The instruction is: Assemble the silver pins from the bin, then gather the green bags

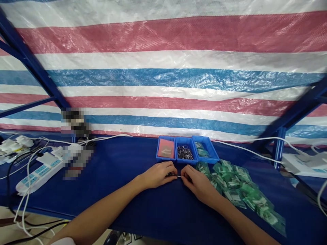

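Probably light, stiff, slick: thin metal pin (179, 176), just on the near side of the middle blue bin (187, 161). Left hand (159, 175) pinches one end; right hand (195, 180) fingers curl at the other, grip unclear. Best held by fingertips near the ends; may roll.

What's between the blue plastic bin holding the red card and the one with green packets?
A third blue plastic bin, holding thin dark metal pieces; the head view shows it.
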